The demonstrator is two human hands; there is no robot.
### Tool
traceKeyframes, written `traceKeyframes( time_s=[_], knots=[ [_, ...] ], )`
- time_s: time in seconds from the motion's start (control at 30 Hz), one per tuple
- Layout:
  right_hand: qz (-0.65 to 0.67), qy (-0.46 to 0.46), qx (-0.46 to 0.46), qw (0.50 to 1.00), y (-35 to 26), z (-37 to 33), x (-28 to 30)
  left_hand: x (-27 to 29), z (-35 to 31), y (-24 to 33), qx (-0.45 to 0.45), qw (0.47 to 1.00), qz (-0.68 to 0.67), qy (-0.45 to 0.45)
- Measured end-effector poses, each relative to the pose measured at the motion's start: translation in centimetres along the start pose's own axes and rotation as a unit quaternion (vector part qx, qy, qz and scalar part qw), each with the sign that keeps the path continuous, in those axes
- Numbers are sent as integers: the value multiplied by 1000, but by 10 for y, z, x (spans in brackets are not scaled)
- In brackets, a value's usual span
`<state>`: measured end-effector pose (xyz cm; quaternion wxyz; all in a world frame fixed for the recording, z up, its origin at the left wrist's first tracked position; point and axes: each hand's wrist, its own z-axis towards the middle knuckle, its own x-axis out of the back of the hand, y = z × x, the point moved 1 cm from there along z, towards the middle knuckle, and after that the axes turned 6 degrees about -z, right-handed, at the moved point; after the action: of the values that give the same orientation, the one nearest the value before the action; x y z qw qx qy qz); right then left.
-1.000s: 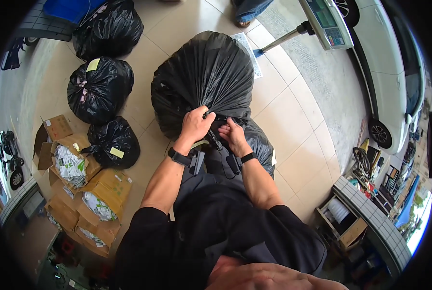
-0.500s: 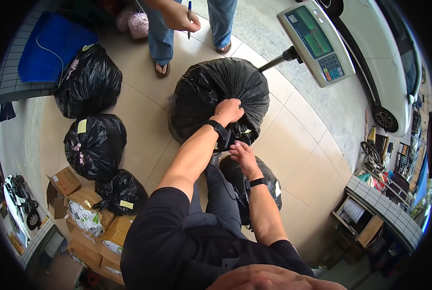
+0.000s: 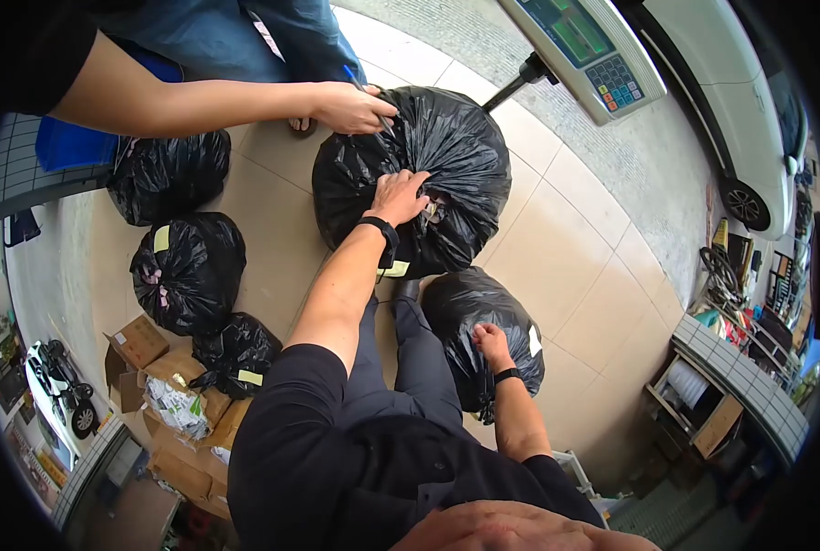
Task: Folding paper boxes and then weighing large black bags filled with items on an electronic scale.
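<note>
A large black garbage bag [image 3: 465, 138], full and round, stands in front of me by the scale's post. My left hand [image 3: 399, 196] is closed on the gathered plastic at its top. Beside those fingers a small gap shows something pale pinkish inside. A yellow label [image 3: 393, 269] sits on the bag's near side. My right hand [image 3: 493, 344] is drawn back with its fingers curled, over a second black garbage bag [image 3: 465, 298]; whatever it holds, if anything, is hidden. A co-worker's hand [image 3: 350, 108] with a blue pen [image 3: 353, 77] reaches to the large bag's far left side.
A scale display [image 3: 580, 55] with a keypad stands on a post at the far right. Several black garbage bags [image 3: 190, 275] line the left, above open cardboard boxes [image 3: 185, 464]. A white car [image 3: 718, 83] is parked at right; a blue bin [image 3: 75, 147] is far left.
The co-worker has stepped closer and stretched a hand with the pen to the large bag. My right hand has pulled back toward me; the left has shifted slightly left. The bag's top has opened a little.
</note>
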<state>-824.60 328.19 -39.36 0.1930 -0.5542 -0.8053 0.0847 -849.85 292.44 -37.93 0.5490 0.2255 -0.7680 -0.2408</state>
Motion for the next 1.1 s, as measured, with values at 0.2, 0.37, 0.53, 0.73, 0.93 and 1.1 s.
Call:
traceKeyframes(
  time_s=[0.2,0.37,0.53,0.73,0.93,1.1],
  knots=[
    [-39,16,54,998,27,-36,-4,22,-86,18,-70,988,66,118],
    [-3,31,57,998,70,-100,-12,-2,-241,-19,31,998,-48,24],
    [-4,53,12,999,155,-193,-41,-10,-423,-95,261,948,-164,-80],
    [-78,20,-45,996,260,-258,-73,-26,-670,-193,375,894,-242,44],
    [-128,1,-14,992,281,-277,-73,-65,-864,-202,526,817,-235,6],
    [-208,1,104,973,253,-271,-52,-137,-939,-153,491,743,-393,228]
  ],
)
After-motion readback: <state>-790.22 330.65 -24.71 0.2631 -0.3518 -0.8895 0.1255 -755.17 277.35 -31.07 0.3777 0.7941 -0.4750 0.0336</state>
